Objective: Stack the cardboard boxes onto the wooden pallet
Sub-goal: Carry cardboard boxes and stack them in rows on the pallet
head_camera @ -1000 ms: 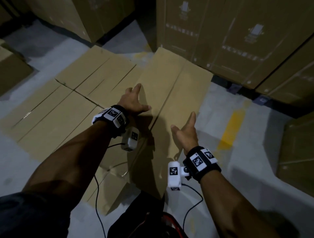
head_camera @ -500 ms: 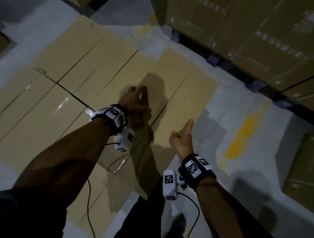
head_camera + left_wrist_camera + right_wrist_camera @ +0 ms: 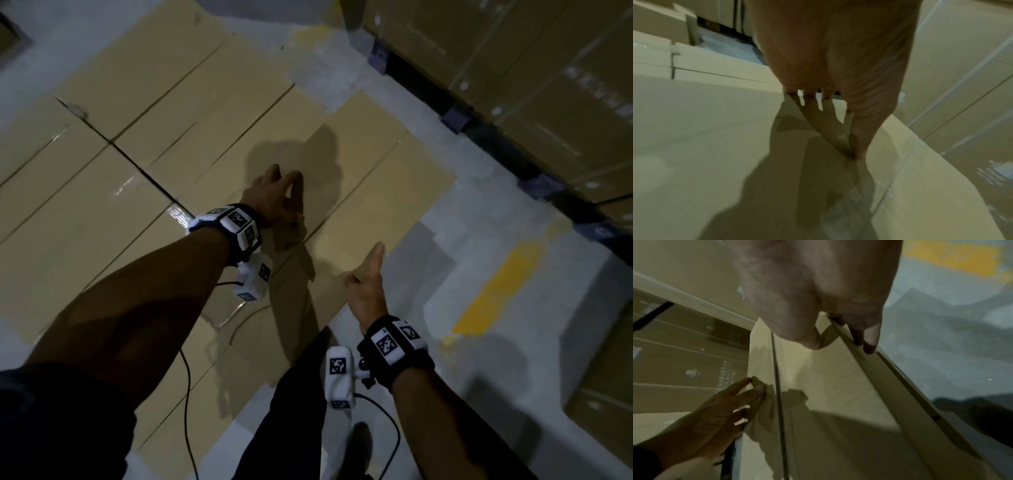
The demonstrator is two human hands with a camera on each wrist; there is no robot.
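Grey concrete floor is covered by low cardboard boxes, and the rightmost box is gripped at its outer edge by the right hand while the left hand, fingers spread, is pressed flat on top, so probably it's best slid snug before being let go.

Right hand at top of frame, thumb on the top face of a cardboard box, fingers curled over its long right edge. A seam runs down the box top. Left hand lower left, fingers spread flat on the same top. Grey floor at right, with a yellow mark.
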